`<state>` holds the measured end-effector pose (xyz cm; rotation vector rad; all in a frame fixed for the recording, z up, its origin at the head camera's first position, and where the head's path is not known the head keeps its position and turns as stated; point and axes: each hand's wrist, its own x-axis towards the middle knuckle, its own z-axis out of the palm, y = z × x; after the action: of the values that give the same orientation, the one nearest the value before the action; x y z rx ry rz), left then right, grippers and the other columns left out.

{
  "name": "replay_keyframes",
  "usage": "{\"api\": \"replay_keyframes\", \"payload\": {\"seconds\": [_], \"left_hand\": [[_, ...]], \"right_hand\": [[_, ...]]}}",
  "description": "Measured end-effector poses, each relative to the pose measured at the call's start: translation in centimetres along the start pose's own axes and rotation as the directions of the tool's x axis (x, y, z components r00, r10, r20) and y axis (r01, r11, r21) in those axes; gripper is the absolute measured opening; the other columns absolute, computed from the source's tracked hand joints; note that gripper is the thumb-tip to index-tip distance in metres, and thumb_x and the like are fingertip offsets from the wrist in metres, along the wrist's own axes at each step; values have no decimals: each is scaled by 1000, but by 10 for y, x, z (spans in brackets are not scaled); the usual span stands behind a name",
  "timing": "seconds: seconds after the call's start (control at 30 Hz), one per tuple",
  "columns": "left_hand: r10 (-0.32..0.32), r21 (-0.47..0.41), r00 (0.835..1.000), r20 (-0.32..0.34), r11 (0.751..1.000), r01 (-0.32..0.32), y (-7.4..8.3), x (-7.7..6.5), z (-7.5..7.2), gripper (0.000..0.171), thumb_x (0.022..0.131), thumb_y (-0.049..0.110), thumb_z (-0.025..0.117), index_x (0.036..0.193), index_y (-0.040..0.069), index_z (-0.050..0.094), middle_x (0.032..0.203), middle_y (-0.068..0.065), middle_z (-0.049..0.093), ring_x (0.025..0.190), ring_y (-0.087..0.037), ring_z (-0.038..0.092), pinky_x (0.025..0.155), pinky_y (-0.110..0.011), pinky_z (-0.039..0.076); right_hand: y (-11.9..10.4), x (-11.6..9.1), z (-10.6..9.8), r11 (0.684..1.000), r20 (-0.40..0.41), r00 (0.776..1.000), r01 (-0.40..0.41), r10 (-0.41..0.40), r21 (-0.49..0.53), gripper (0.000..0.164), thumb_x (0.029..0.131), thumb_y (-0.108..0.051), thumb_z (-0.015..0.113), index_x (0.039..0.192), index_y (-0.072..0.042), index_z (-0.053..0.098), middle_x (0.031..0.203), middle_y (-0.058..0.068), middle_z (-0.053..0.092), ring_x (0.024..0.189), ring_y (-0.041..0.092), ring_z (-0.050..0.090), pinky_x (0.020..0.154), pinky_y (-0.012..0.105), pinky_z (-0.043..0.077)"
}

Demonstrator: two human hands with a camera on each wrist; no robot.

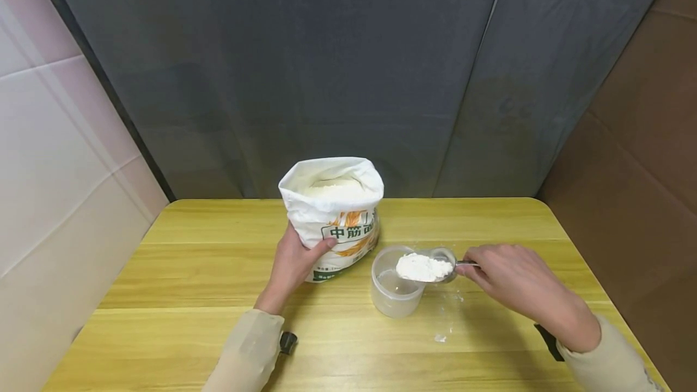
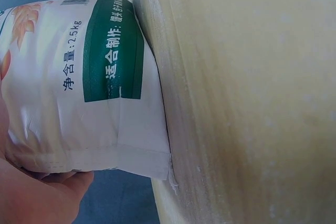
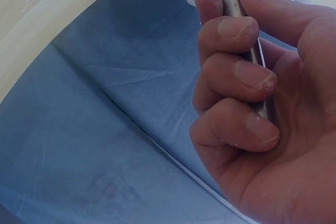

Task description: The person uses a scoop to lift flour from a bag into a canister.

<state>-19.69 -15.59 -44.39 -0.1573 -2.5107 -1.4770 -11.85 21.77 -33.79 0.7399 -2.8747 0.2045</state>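
My left hand grips the lower left side of a white flour bag, its thumb lying across the printed front. The bag's top is folded open, with flour visible inside. In the left wrist view, the bag fills the left side, its base along the wooden tabletop. My right hand holds a metal scoop heaped with white flour over the rim of a clear plastic tub. Curled fingers wrap the scoop handle in the right wrist view.
The wooden table has specks of spilled flour right of and in front of the tub. A dark grey curtain stands behind the table, a pale panel at left and a brown one at right.
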Motion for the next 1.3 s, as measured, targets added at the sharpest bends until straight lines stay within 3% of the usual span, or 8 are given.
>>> {"api": "replay_keyframes", "payload": {"seconds": [1.3], "left_hand": [[-4,-11,1000,0,1000,4,3,0,-1,79,82,27,90,143,7,43,128,-18,65,120,-36,62,105,-54,48]], "right_hand": [[-14,13,-5,998,-3,1000,21,-22,-58,38,93,-34,78,67,-27,51,60,-13,38,54,7,35,45,29,32]]}}
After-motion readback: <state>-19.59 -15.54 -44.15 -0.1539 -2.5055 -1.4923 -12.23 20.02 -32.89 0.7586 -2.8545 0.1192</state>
